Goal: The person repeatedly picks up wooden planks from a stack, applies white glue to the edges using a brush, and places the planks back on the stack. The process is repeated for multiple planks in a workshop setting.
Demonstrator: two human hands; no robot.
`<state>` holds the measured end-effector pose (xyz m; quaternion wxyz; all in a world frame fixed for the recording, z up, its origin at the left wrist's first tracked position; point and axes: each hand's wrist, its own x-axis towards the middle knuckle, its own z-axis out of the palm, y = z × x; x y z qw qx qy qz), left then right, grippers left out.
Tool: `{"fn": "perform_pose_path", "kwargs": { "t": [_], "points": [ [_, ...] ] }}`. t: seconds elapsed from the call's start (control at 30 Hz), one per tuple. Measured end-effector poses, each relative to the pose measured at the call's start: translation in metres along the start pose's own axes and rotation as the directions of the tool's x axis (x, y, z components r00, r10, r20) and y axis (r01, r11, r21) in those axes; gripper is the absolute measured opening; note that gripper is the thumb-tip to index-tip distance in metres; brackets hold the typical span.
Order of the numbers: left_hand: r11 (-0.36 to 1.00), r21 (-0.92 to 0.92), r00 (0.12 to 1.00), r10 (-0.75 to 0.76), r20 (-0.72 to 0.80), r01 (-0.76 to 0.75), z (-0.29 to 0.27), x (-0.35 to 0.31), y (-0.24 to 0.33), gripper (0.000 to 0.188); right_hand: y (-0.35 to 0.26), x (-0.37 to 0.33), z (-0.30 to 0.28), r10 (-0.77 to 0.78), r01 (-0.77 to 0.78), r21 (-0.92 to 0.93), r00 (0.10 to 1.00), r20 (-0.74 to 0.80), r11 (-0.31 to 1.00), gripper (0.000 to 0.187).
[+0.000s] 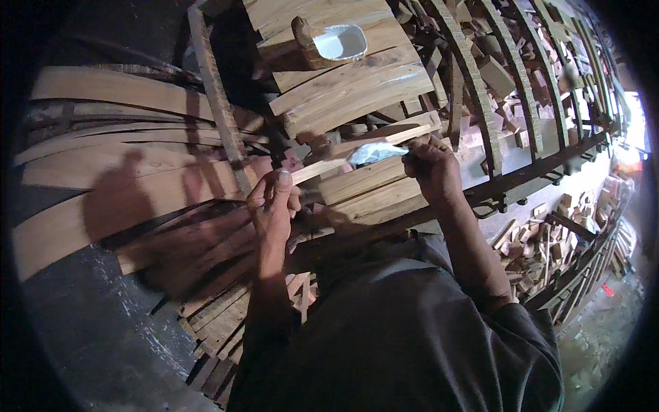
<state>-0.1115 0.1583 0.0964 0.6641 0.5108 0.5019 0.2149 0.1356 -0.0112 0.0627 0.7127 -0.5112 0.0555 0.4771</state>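
My left hand (276, 196) is closed, thumb up, around the near end of a pale wooden strip (319, 169). The strip slants up to the right, above the boards in front of me. My right hand (431, 163) is closed on the dark handle end of a flat spreader (376, 152). White paste seems to coat its blade, which lies over or against the strip; contact is unclear. Beyond my hands, a cut-open plastic tub (340, 42) with white paste inside rests on wide planks (357, 96). A brown, stick-like piece (302, 34) stands at the tub's left side.
Long boards (117, 165) are stacked at the left. A wooden post (220, 96) rises beside them. Slatted racks (473, 82) at the right hold many loose wood offcuts (498, 75). More offcuts (542, 254) lie in a lower rack at right.
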Motion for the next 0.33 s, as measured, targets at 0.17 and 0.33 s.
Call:
{"fn": "perform_pose_path", "kwargs": {
  "t": [0.17,0.33],
  "points": [
    [0.981,-0.145,0.972,0.155,0.177,-0.130,-0.004,-0.001,-0.004,0.035,-0.003,-0.009,0.029,-0.123,0.130,-0.069,0.988,0.095,0.989,0.006],
    [0.989,-0.023,0.951,0.149,0.271,-0.148,-0.003,-0.006,-0.003,0.038,-0.009,-0.018,0.050,-0.175,0.210,-0.198,0.968,0.180,0.958,0.002]
  ]
}}
